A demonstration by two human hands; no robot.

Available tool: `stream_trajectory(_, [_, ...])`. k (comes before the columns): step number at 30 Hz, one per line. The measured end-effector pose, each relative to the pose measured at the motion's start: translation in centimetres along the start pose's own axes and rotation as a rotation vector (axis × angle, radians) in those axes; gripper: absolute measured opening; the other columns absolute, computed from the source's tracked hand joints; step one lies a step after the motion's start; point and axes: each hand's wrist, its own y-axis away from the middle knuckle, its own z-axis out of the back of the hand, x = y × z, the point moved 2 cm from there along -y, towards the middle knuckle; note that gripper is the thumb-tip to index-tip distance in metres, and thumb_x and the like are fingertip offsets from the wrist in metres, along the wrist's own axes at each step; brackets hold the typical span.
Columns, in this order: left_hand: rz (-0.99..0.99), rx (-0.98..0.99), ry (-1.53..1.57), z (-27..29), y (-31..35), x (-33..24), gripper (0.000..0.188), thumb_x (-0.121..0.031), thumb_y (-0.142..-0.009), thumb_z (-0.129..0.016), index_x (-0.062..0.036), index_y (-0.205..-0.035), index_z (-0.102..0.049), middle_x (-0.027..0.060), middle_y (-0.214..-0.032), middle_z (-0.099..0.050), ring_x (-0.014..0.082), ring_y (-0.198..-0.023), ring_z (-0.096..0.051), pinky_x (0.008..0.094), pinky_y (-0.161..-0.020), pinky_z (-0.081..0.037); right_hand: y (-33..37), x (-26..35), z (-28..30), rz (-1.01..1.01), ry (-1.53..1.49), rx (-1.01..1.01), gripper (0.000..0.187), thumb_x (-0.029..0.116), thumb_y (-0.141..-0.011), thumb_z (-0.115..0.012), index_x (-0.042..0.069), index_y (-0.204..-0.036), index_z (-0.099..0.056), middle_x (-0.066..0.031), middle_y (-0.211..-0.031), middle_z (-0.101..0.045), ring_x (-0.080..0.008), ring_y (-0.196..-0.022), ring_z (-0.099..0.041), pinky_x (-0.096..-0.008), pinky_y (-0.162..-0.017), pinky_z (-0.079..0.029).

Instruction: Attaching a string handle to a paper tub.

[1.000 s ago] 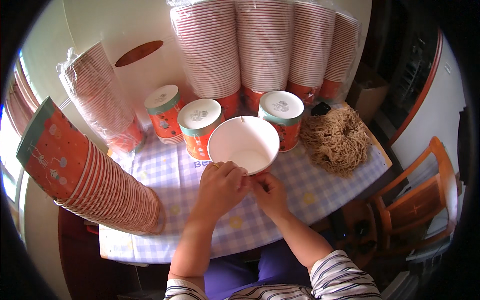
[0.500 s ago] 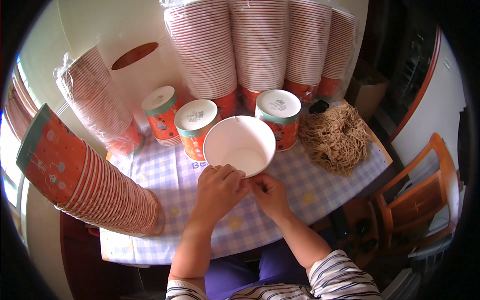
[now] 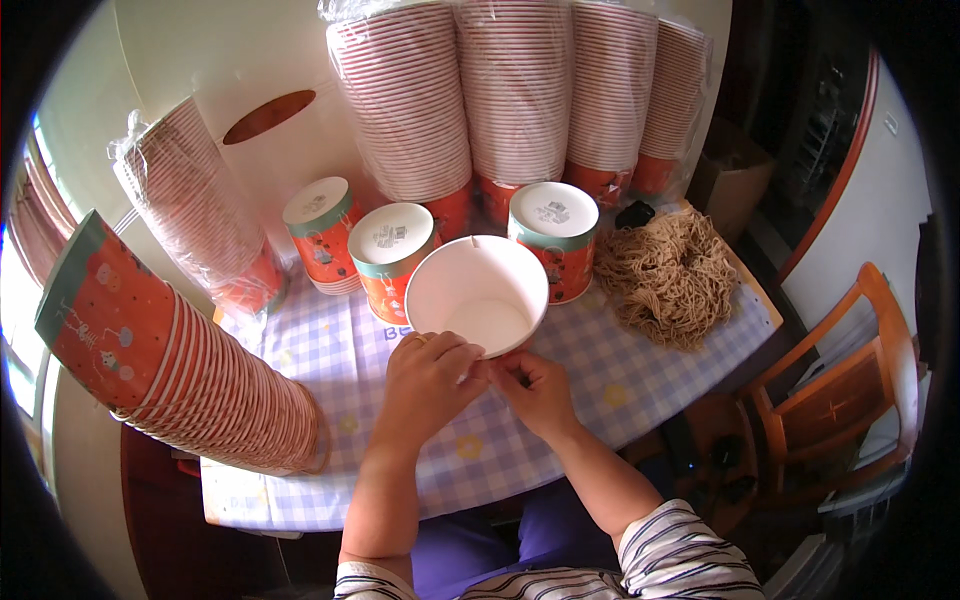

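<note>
An open paper bucket (image 3: 478,288), white inside, tilts toward me over the checked tablecloth. At its near rim my left hand (image 3: 432,378) is closed, fingers bent along the edge. Close beside it my right hand (image 3: 537,392) is pinched shut just under the rim. Whatever lies between the right fingertips is too small to make out, and the bucket's outer side is hidden. A tiny brown bit shows on the far rim. Behind the bucket stand upside-down orange and green buckets (image 3: 392,235), one of them (image 3: 553,212) to the right.
To the left leans a tall nested stack of buckets (image 3: 215,375) with twine around its rims. Behind it is a plastic-wrapped stack (image 3: 200,205). More wrapped stacks (image 3: 400,100) line the back. A heap of tan twine (image 3: 670,278) lies right, near a wooden chair (image 3: 840,380).
The hands have shifted very slightly at the near rim, keeping their closed grip. The whole view has moved a little; the bucket stays in nearly the same place.
</note>
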Motion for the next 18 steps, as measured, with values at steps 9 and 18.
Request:
stream_trajectory(9, [0.157, 0.051, 0.173, 2.9, 1.1, 1.0, 0.029, -0.004, -0.062, -0.054, -0.0038, -0.089, -0.064, 0.0109, -0.083, -0.060, 0.0272, -0.082, -0.057, 0.0361, -0.078, -0.044, -0.9, -2.0, 4.7, -0.022, -0.153, -0.233, 0.014, 0.016, -0.083, -0.063, 0.003, -0.078, -0.063, -0.0009, -0.076, -0.062, -0.0070, -0.071, -0.054, -0.0227, -0.065, -0.043])
stream_trajectory(18, [0.375, -0.298, 0.204, 2.5, 2.8, 5.2, 0.012, -0.013, -0.079, -0.058, -0.0032, -0.081, -0.065, 0.0164, -0.110, -0.059, 0.0308, -0.104, -0.054, 0.0404, -0.092, -0.038, -4.2, -2.1, 5.5, -0.033, -0.197, -0.184, 0.014, 0.017, -0.086, -0.060, 0.004, -0.091, -0.063, 0.0020, -0.080, -0.061, -0.0056, -0.072, -0.053, -0.0214, -0.067, -0.043])
